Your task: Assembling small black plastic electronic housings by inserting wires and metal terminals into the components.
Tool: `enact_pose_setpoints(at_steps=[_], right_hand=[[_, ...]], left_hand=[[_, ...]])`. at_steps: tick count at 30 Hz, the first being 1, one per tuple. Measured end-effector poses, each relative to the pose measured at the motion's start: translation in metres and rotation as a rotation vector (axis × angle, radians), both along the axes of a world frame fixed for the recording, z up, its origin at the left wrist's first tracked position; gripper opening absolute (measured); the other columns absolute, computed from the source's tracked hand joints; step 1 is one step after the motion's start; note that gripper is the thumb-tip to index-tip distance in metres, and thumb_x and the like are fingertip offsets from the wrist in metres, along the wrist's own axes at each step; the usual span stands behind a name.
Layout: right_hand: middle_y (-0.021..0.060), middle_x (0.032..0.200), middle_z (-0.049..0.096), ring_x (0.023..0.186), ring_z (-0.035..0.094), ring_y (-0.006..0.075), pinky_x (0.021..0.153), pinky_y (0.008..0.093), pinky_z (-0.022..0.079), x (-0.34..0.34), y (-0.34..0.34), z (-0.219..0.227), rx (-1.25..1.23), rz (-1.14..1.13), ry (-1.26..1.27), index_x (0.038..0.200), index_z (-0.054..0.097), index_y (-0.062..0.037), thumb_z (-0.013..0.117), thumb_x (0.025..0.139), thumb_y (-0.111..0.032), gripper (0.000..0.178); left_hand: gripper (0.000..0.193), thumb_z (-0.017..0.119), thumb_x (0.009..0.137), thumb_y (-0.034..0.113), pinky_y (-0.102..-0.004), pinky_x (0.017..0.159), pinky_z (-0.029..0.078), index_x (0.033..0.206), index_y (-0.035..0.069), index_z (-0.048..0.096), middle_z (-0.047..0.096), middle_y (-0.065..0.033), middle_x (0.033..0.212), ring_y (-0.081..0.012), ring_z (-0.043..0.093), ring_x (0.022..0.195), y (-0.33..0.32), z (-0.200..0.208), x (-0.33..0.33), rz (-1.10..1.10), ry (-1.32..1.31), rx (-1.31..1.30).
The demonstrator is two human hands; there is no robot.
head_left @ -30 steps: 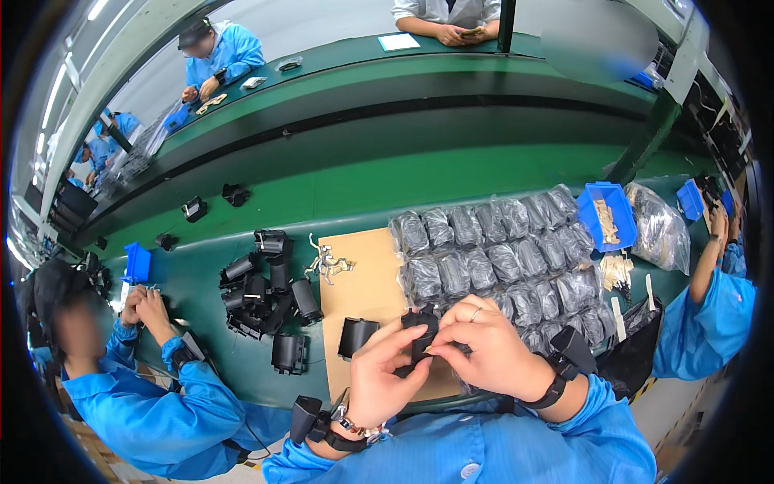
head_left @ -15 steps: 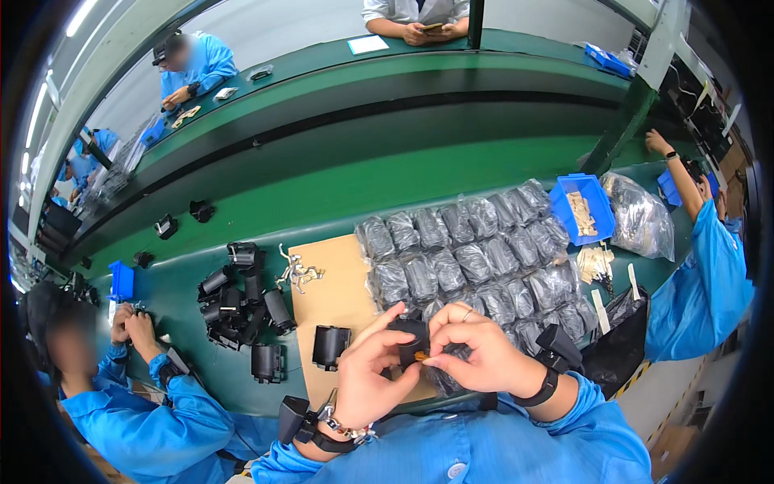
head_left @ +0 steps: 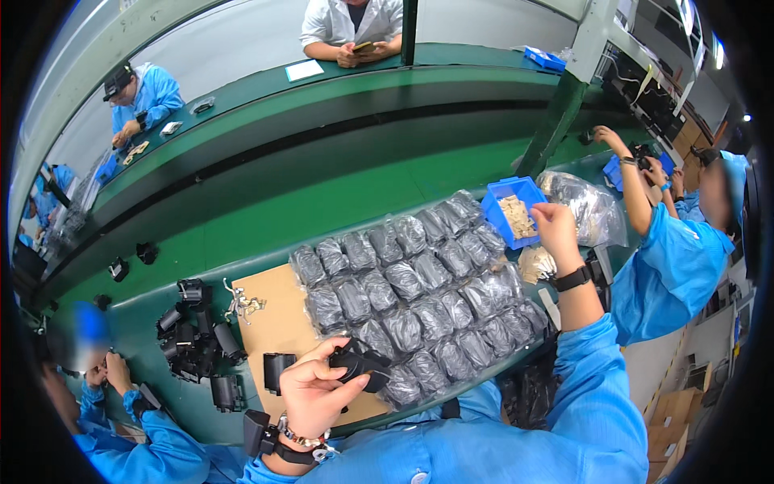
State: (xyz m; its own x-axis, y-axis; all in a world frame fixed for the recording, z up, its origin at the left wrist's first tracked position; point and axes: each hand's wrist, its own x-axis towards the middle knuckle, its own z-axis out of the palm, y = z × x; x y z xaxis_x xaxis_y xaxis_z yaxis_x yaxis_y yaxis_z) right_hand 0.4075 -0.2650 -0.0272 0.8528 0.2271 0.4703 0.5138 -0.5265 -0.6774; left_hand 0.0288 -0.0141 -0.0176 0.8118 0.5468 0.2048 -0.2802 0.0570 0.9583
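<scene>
In my left hand (head_left: 317, 391), thumb and fingers close on a black plastic housing (head_left: 356, 365), held above the near edge of the wrapped parts. My right hand (head_left: 558, 230) reaches out to a blue bin (head_left: 493, 211) at the right. Its fingertips are pinched together over the bin's right side, by small beige pieces (head_left: 514, 214); whatever lies between them is too small to make out. Rows of black parts in clear plastic wrap (head_left: 407, 278) cover the table before me. Another black housing (head_left: 278, 373) rests on brown cardboard (head_left: 272, 310) left of my left hand.
Loose black housings (head_left: 189, 339) lie heaped at the left, with metal clips (head_left: 242, 302) beside them. Beige pieces (head_left: 535, 264) and a clear plastic bag (head_left: 588, 210) are near the bin. Co-workers in blue sit on both sides; a green post (head_left: 556, 121) rises behind the bin.
My right hand has left the housing and moved right to the blue bin. My left hand keeps the housing. The view has shifted right, and the orange bit at the housing no longer shows.
</scene>
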Motion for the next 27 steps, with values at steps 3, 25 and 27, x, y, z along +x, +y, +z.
enact_pose_setpoints(at_steps=[3,25,27], right_hand=[[0.0122,0.086,0.064,0.083,0.062,0.0255,0.076,0.0343,0.048,-0.050,0.033,0.027,-0.073,0.079,-0.215,0.091,0.064,0.0015,0.061,0.080,-0.006,0.014],[0.0083,0.112,0.058,0.103,0.056,0.0126,0.088,0.0268,0.046,-0.257,0.144,0.030,0.397,1.161,1.146,0.120,0.042,-0.0017,0.068,0.073,0.004,0.054],[0.0086,0.112,0.058,0.102,0.056,0.0126,0.087,0.0269,0.046,-0.257,0.145,0.029,0.370,1.171,1.112,0.120,0.042,-0.0013,0.068,0.073,0.003,0.053]], left_hand=[[0.025,0.071,0.064,-0.016,-0.0386,0.087,0.048,0.073,0.002,0.056,0.055,-0.0277,0.114,-0.0285,0.056,0.108,-0.007,-0.004,0.002,0.099,-0.095,-0.139],[0.051,0.055,0.073,-0.021,-0.0340,0.092,0.045,0.118,0.001,0.048,0.052,-0.0164,0.122,-0.0242,0.050,0.114,0.008,0.011,-0.025,-0.107,0.066,-0.487],[0.051,0.056,0.072,-0.018,-0.0319,0.089,0.046,0.119,0.000,0.048,0.056,-0.0146,0.115,-0.0218,0.055,0.108,0.010,0.008,-0.027,-0.123,0.074,-0.522]])
